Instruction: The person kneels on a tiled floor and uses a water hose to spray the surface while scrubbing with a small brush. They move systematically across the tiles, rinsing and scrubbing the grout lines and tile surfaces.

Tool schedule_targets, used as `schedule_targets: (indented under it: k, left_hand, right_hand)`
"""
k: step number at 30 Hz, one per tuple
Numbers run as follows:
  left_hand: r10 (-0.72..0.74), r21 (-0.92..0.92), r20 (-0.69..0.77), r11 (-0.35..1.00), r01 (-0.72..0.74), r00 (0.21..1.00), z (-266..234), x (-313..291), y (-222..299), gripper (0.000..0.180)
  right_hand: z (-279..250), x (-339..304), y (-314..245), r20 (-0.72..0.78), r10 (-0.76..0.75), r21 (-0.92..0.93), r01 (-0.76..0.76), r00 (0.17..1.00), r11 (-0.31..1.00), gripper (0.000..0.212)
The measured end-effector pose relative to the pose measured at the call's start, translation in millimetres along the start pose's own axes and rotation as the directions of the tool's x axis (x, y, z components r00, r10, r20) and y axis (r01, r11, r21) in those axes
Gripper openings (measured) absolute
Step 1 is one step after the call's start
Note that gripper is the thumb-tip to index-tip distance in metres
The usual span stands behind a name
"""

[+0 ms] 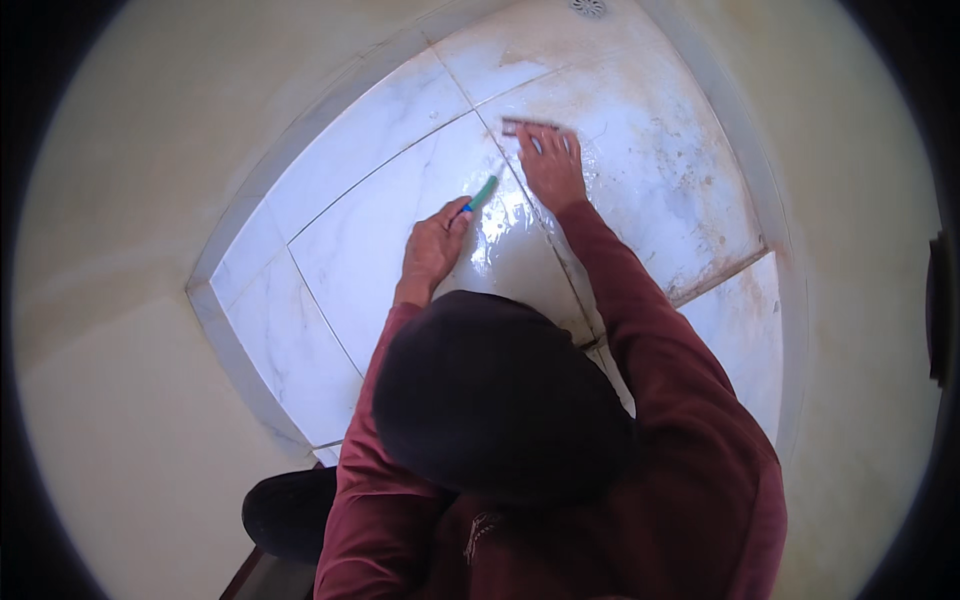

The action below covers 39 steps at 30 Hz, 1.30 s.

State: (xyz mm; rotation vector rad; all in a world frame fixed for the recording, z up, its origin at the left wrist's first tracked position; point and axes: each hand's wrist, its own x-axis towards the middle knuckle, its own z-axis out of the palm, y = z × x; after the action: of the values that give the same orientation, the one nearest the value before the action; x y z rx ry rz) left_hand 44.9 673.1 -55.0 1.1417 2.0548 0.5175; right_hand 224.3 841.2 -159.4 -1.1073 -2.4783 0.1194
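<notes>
My left hand point(434, 245) is closed around a slim, slightly curved green stick-like tool with a blue part point(483, 193). Its far end points up and right, close to a dark joint between the floor tiles; the tip is too faint to make out. My right hand point(553, 172) presses down past that joint, fingers bent over a narrow reddish-brown scrubbing brush point(530, 127) that is smeared by motion. Its underside is hidden. Wet, shiny patches cover the white marbled tile floor point(385, 180) between and around my hands.
At the far end a round metal floor drain point(588, 8) is set in the tiles. Brownish stains point(690, 150) mark the right side. Grey skirting point(250, 190) and pale walls point(120, 200) enclose the floor. A dark object point(938, 310) sits at the right rim.
</notes>
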Motion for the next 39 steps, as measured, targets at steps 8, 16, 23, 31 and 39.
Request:
schedule_targets:
  k: [8, 16, 23, 31, 39]
  left_hand:
    - [-0.027, -0.18, 0.07, 0.983, 0.039, 0.997, 2, -8, -32, 0.042]
    - [0.023, 0.045, 0.4, 0.998, -0.045, 0.916, 87, -13, -2, 0.041]
    - [0.038, 0.113, 0.673, 0.982, -0.154, 0.738, 120, -21, 53, 0.045]
    - [0.204, 0.074, 0.537, 0.955, -0.287, 0.819, 176, -25, 64, 0.046]
    - [0.386, -0.109, 0.616, 0.905, -0.412, 0.686, 199, -33, 55, 0.047]
  right_hand:
    - [37, -13, -35, 0.134, -0.122, 0.214, 0.091, 0.984, 0.973, 0.071]
    - [-48, -86, 99, -0.072, 0.5, -0.41, -0.483, 0.863, 0.774, 0.074]
    - [-81, -205, 14, 0.095, 0.584, -0.342, -0.524, 0.806, 0.78, 0.081]
    - [-107, -172, 122, 0.17, 0.836, -0.413, -0.732, 0.522, 0.541, 0.082]
    - [-113, -216, 188, -0.193, 0.833, -0.389, -0.82, 0.519, 0.42, 0.076]
